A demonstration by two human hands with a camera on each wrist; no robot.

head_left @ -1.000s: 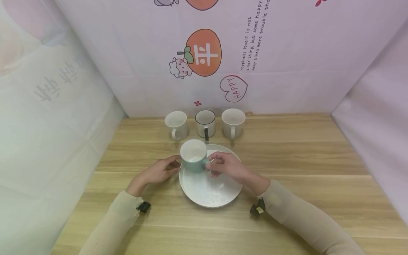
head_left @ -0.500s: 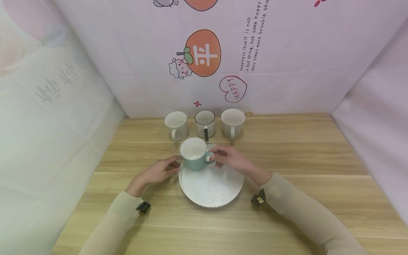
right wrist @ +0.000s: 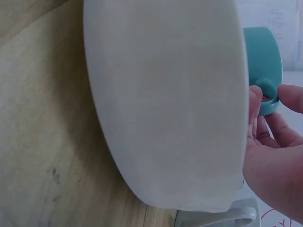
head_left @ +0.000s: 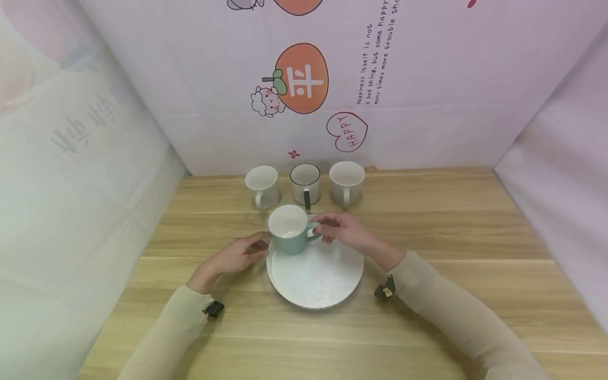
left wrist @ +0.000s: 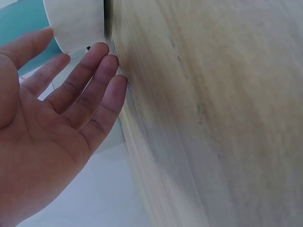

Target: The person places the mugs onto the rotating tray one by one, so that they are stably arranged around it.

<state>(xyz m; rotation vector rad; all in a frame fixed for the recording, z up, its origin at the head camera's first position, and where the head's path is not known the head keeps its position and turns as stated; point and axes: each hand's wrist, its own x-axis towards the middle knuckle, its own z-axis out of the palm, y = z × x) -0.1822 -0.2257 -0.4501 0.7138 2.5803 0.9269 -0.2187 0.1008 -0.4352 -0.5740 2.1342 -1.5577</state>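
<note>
A teal mug [head_left: 291,244] with a white inside stands upright on the left back part of a round white plate [head_left: 315,279] with a raised rim. My right hand [head_left: 348,230] holds the mug's handle, which points right; in the right wrist view the thumb and a finger lie on either side of the handle [right wrist: 268,108]. At the plate's left rim, my left hand [head_left: 237,255] has its fingertips close to or against the edge. Its fingers are relaxed and hold nothing; the left wrist view shows the palm [left wrist: 52,127] facing the plate's side wall [left wrist: 78,23].
Behind the plate stand three mugs in a row: a white one [head_left: 263,187] at left, a black-rimmed one [head_left: 305,184] in the middle and another white one [head_left: 347,182] at right. The wooden table [head_left: 437,221] ends at a printed cloth backdrop [head_left: 418,142].
The mug's handle has turned slightly toward the back, and the right hand has moved slightly back and right with it. The left hand has stayed at the plate's rim.
</note>
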